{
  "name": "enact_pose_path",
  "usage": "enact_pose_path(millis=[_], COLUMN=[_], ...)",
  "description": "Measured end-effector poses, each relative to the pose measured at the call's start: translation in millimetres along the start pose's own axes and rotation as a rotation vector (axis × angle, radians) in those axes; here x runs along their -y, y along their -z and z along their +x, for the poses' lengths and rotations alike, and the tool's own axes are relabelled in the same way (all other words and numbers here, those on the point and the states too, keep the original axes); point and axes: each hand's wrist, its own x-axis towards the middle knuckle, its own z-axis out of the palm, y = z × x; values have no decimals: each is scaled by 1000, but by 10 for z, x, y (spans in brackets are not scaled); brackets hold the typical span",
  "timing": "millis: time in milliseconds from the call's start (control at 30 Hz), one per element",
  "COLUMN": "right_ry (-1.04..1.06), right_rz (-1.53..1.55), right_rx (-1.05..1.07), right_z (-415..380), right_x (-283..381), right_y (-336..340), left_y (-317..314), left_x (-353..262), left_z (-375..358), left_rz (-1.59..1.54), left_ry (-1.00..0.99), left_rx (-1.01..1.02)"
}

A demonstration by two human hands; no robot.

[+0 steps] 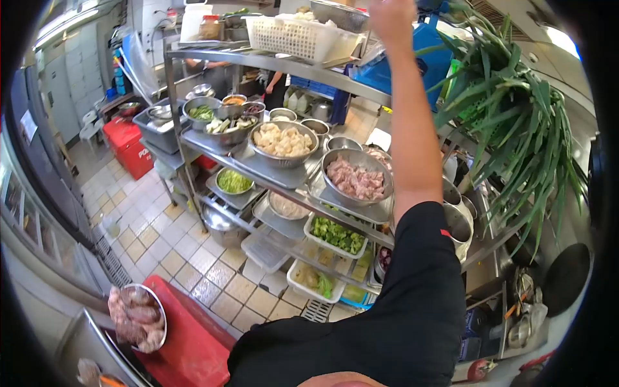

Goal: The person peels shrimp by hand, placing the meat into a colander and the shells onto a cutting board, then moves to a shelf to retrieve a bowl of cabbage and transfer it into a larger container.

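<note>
The right hand (392, 16) reaches to the top shelf at the frame's upper centre, beside the white basket (298, 35); its fingers are cut off, so their grip cannot be told. Probably fetching something there; next needs a secure grasp. The left hand is unseen.

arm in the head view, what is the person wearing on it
One arm shows, and which side it is cannot be told. It wears a short black sleeve that ends above the elbow, with a small red mark near its hem. The forearm is bare, with no watch or band in view. The hand is bare and ungloved, partly cut off by the top edge of the picture.
</note>
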Motion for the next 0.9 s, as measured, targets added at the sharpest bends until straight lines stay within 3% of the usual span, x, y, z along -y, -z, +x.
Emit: enact_pose_path(millis=[67, 133, 200, 233, 333, 367, 533, 600, 667, 733, 833, 900], right_ry=[310, 155, -106, 102, 22, -12, -81, -94, -109, -123, -138, -144], right_rz=[-49, -262, -668, -744, -714, -710, -720, -717, -715, -719, -729, -720], right_rx=[-180, -250, -24, 59, 120, 131, 165, 192, 239, 269, 273, 276], right_z=[408, 819, 1110, 1197, 1335, 1354, 1474, 1455, 1347, 1238, 1266, 1272], right_x=[21, -401, -345, -465, -739, -796, -989, -1060, -1136, -1179, -1214, -1190], right_y=[109, 64, 240, 355, 386, 384, 386, 329, 178, 66, 71, 39], left_y=[200, 379, 560, 612, 854, 881, 718, 522, 286, 6, -29, -392], left_x=[-134, -31, 155, 190, -362, -495, -899, -600, -325, -231, -292, 251], left_z=[303, 610, 880, 928, 1003, 1054, 860, 954, 1028, 879, 463, 853], left_rz=[40, 93, 147, 138, -427, -396, -499, -110, -254, -683, -462, -324], left_ry=[-25, -86, -210, -265, -142, -199, -31, -399, -142, -40, -62, 6], left_rx=[10, 5, -36, -70, -266, -324, -200, -153, -16, -60, -60, 0])
